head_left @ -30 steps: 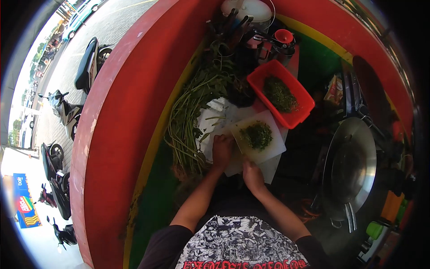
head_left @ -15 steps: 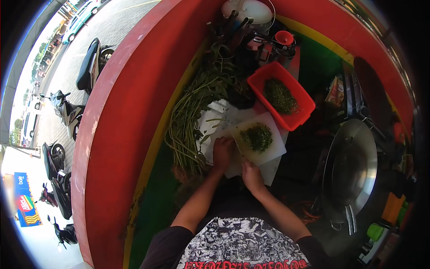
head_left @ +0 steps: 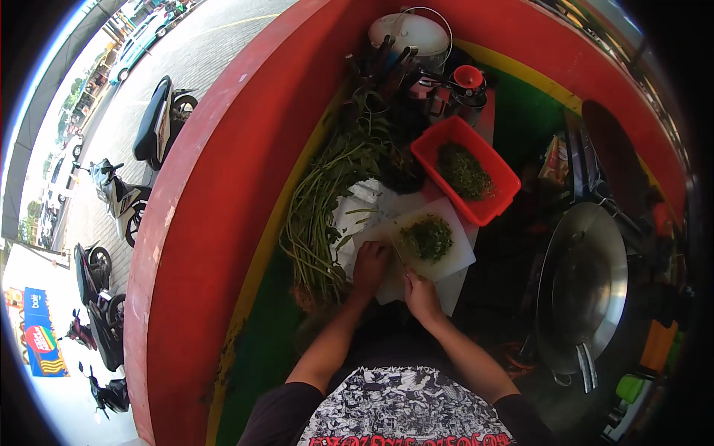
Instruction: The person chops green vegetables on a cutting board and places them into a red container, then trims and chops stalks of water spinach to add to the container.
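My right hand (head_left: 422, 294) is closed round the handle of a knife (head_left: 399, 255), whose thin blade points up and left over a white cutting board (head_left: 455, 218). Chopped green leaves (head_left: 428, 238) lie heaped on the board, just beyond the blade. My left hand (head_left: 371, 266) rests at the board's left part, fingers curled down close to the blade; whatever they press on is hidden under them. Long-stemmed leafy greens (head_left: 316, 204) are piled to the left. A red plastic basin (head_left: 498, 209) past the board holds more chopped greens.
A large metal wok (head_left: 599, 275) stands to the right. Behind the greens are a lidded white pot (head_left: 416, 33), dark-handled utensils (head_left: 390, 63) and a red funnel-like top (head_left: 468, 76). A curved red wall (head_left: 201, 193) encloses the left side, with parked motorbikes (head_left: 115, 189) beyond.
The view has shifted slightly, so most things sit a little lower. The knife blade shows more clearly beside my left fingers. Both hands stay at the board.
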`<state>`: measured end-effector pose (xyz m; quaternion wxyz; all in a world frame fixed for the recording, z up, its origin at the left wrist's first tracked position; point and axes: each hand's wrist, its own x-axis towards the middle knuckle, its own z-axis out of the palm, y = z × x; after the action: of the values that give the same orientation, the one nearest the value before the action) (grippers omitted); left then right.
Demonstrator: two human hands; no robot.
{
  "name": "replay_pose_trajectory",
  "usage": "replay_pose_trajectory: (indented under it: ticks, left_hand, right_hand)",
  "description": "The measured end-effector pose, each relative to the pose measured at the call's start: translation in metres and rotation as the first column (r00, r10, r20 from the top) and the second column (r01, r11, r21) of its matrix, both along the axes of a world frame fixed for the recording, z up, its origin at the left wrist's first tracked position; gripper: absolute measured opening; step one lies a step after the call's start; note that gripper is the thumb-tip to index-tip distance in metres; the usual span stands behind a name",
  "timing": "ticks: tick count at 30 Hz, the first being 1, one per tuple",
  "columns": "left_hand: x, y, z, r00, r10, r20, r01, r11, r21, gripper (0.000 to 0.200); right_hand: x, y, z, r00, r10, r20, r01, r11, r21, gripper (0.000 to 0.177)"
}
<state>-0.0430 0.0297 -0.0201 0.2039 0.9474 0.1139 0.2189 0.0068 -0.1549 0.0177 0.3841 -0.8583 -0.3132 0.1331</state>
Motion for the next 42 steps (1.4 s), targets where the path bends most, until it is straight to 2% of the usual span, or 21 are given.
replay_pose_trajectory:
  ticks: [2, 6, 8, 9, 11, 14, 17, 24, 26, 27, 29, 32, 36, 42]
  left_hand:
    - [0.000, 0.000, -0.004, 0.999, 0.029, -0.029, -0.030, 0.999, -0.035, 0.034]
    - [0.000, 0.001, -0.004, 1.000, 0.016, -0.027, -0.017, 0.999, -0.030, 0.035]
    - [0.003, 0.000, -0.002, 0.997, 0.035, -0.064, -0.037, 0.999, -0.030, 0.036]
    - [0.004, 0.001, 0.001, 0.998, 0.035, -0.059, -0.036, 0.999, -0.024, 0.036]
    - [0.002, 0.001, 0.006, 0.993, 0.052, -0.102, -0.060, 0.995, -0.079, 0.035]
    - [0.002, 0.002, 0.009, 0.996, 0.052, -0.078, -0.055, 0.998, -0.040, 0.033]
    - [0.002, -0.002, 0.017, 0.997, 0.064, -0.044, -0.066, 0.996, -0.057, 0.031]
    - [0.004, -0.005, 0.010, 0.993, 0.108, -0.052, -0.111, 0.992, -0.064, 0.029]
    - [0.005, -0.008, 0.017, 0.978, 0.151, -0.144, -0.171, 0.976, -0.138, 0.027]
    - [0.006, -0.009, 0.014, 0.979, 0.148, -0.144, -0.167, 0.977, -0.134, 0.027]
    - [0.006, -0.010, 0.010, 0.978, 0.191, -0.085, -0.205, 0.954, -0.217, 0.025]
    - [0.005, -0.007, 0.000, 0.974, 0.200, -0.103, -0.219, 0.947, -0.237, 0.023]
    - [0.005, -0.009, 0.005, 0.975, 0.191, -0.117, -0.215, 0.944, -0.251, 0.022]
    - [0.004, -0.010, 0.005, 0.976, 0.214, -0.049, -0.219, 0.955, -0.198, 0.025]
  right_hand:
    - [-0.006, -0.005, -0.005, 0.998, 0.054, 0.031, -0.053, 0.999, -0.012, 0.036]
    - [-0.004, 0.006, -0.009, 0.995, 0.035, 0.093, -0.032, 0.999, -0.032, 0.035]
    - [0.004, 0.019, -0.005, 1.000, 0.011, 0.023, -0.006, 0.983, -0.183, 0.032]
    - [0.008, 0.023, -0.011, 1.000, 0.010, 0.028, -0.005, 0.984, -0.177, 0.032]
    - [0.016, 0.032, -0.031, 0.997, 0.014, 0.075, -0.012, 1.000, -0.027, 0.032]
    - [0.012, 0.024, -0.015, 0.999, 0.003, 0.054, -0.007, 0.997, 0.078, 0.032]
    - [-0.003, 0.006, 0.000, 0.999, 0.042, 0.032, -0.042, 0.999, 0.016, 0.032]
    - [-0.007, 0.007, -0.015, 0.998, 0.048, 0.047, -0.044, 0.996, -0.084, 0.035]
    - [0.002, 0.018, -0.031, 0.996, 0.049, 0.076, -0.040, 0.993, -0.115, 0.036]
    - [0.007, 0.024, -0.031, 0.996, 0.045, 0.075, -0.037, 0.993, -0.110, 0.036]
    - [0.013, 0.034, -0.032, 0.998, 0.025, 0.059, -0.026, 1.000, 0.010, 0.034]
    - [0.011, 0.024, -0.019, 0.999, 0.019, 0.035, -0.020, 0.999, 0.040, 0.034]
    - [-0.007, 0.000, -0.001, 0.999, 0.039, -0.015, -0.039, 0.999, 0.013, 0.035]
    - [-0.011, 0.002, -0.011, 0.997, 0.051, 0.063, -0.044, 0.993, -0.112, 0.036]
